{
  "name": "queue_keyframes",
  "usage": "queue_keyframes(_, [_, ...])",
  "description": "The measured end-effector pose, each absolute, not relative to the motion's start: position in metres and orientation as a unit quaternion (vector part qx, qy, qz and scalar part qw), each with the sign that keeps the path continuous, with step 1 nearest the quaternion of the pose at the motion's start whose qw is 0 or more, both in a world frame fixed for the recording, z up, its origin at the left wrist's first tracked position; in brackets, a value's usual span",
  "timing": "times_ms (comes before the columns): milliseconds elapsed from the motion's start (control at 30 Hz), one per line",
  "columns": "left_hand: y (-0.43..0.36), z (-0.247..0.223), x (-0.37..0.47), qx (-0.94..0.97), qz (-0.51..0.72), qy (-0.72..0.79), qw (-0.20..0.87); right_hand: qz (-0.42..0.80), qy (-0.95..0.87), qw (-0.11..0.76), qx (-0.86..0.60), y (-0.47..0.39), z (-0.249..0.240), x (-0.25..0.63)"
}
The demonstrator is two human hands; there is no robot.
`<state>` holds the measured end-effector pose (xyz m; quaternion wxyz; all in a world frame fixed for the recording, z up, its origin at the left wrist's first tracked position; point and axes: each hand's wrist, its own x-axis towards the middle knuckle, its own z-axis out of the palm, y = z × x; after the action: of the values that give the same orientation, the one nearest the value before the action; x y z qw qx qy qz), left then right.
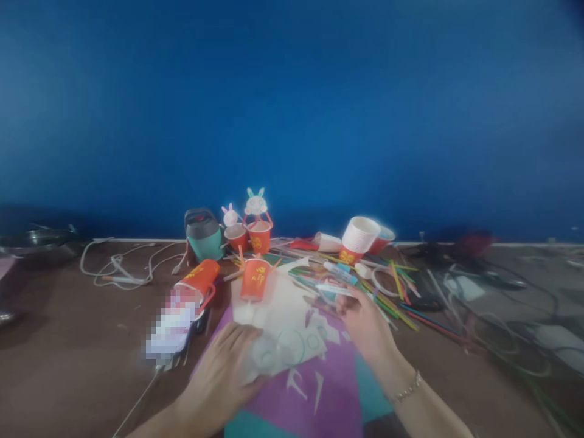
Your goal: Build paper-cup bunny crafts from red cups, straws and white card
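Note:
My left hand lies flat, fingers spread, on a white paper sheet marked with green circles. The sheet rests on a purple card over a teal one. My right hand is raised just right of the sheet and pinches a thin whitish strip between thumb and fingers; the blur hides what the strip is. A bracelet sits on my right wrist. Small white paper offcuts lie on the purple card between my hands.
An upside-down orange paper cup stands at the sheet's far edge, another lies left. Behind are bunny-topped cups, a teal pot, a stack of white cups, coloured sticks, white cables and dark cables right.

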<state>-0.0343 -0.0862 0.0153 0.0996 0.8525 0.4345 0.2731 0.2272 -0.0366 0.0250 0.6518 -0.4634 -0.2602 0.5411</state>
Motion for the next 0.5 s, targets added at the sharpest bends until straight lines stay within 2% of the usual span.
queue_keyframes(267, [-0.047, 0.035, 0.020, 0.828, 0.170, 0.525, 0.102, 0.462, -0.302, 0.684, -0.478, -0.032, 0.017, 0.249])
queue_keyframes(500, [-0.023, 0.011, 0.080, 0.862, 0.134, 0.467, 0.146, 0.374, -0.456, 0.619, -0.519, -0.039, 0.001, 0.256])
